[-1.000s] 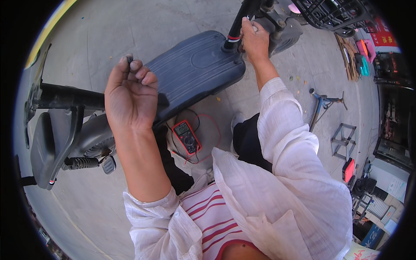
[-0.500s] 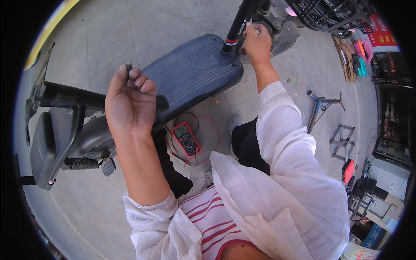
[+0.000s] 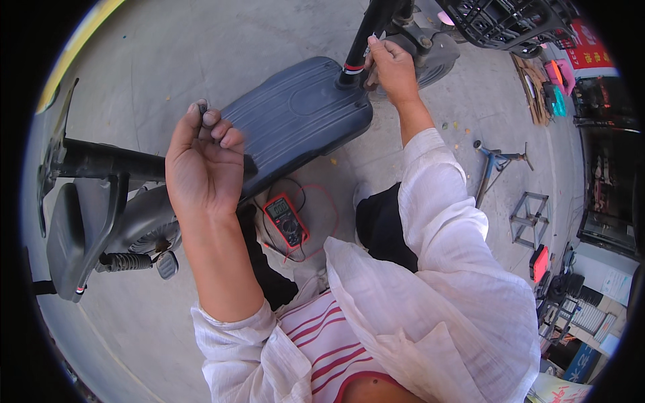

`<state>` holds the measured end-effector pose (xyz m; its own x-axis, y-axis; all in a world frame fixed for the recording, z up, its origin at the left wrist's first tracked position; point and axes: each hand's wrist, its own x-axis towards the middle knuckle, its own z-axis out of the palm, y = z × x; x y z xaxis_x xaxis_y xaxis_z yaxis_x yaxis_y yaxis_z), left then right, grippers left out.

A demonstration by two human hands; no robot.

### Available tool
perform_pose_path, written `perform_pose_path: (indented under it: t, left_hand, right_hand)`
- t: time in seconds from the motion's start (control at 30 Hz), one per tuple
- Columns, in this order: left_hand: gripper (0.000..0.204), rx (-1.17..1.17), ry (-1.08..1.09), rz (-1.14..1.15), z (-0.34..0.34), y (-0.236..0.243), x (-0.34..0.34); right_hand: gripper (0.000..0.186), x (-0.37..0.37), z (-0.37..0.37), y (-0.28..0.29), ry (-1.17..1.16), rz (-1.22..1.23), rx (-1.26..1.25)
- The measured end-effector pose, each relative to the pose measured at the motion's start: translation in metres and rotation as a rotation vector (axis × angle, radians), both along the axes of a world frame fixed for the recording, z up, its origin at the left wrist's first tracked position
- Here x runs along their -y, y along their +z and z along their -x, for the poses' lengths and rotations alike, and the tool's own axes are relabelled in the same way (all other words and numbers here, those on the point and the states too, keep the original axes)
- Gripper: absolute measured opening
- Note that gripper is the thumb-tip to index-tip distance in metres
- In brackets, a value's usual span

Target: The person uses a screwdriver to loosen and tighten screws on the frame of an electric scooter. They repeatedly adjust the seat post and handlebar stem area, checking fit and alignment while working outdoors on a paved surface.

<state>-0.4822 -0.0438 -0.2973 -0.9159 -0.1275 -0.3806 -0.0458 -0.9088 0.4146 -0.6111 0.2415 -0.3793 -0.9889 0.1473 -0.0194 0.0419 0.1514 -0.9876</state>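
Observation:
A dark electric scooter's ribbed footboard (image 3: 289, 114) lies in front of me, its black steering column (image 3: 361, 43) rising at the far end. My left hand (image 3: 205, 164) is raised palm up over the near-left end of the footboard. Its thumb and fingertips pinch a small dark piece (image 3: 203, 107), too small to name. Beside the column, my right hand (image 3: 396, 70) is closed with the thumb pointing up. What its fingers hold, if anything, is hidden. A red and black multimeter (image 3: 285, 221) rests on the ground between my legs, its leads curled around it.
The scooter's seat (image 3: 64, 228) and a spring shock absorber (image 3: 125, 260) are at left. A black basket (image 3: 510, 23) hangs over the far right. To the right stand a blue metal stand (image 3: 490, 168) and a grey metal frame (image 3: 529, 220). Flattened cardboard (image 3: 533, 87) lies farther off.
My right hand has shifted slightly down along the column. My left hand keeps its pinch, almost unmoved. The view has tilted a little, so the scooter appears slightly shifted left.

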Motion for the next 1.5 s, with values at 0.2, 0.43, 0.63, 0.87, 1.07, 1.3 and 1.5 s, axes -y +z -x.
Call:
perform_pose_path:
  t: [0.2,0.43,0.63,0.87,1.07,1.3,1.5]
  left_hand:
    - [0.011,-0.012,-0.015,-0.002,0.005,-0.001,-0.007]
    - [0.011,0.009,-0.026,0.008,0.004,-0.002,-0.012]
    - [0.012,-0.012,-0.029,0.0,0.004,-0.003,-0.006]
    - [0.012,-0.001,-0.044,-0.004,0.004,-0.003,-0.011]
    - [0.012,-0.01,-0.028,-0.004,0.001,-0.003,-0.004]
    - [0.012,0.002,-0.011,-0.011,0.001,-0.001,-0.005]
    - [0.013,0.004,-0.008,-0.009,-0.002,0.001,-0.004]
  right_hand:
    - [0.037,0.022,0.001,-0.018,-0.411,-0.185,-0.195]
    - [0.043,-0.001,0.005,-0.009,0.234,0.086,-0.024]
    - [0.037,0.01,-0.004,0.001,-0.115,-0.074,-0.138]
    - [0.027,-0.004,0.0,-0.002,0.099,0.115,-0.118]
    - [0.026,0.004,-0.011,0.011,0.006,-0.25,-0.087]
    - [0.031,-0.004,-0.023,0.013,0.01,-0.779,-0.185]
    - [0.034,-0.006,-0.031,0.01,0.186,-0.51,-0.111]
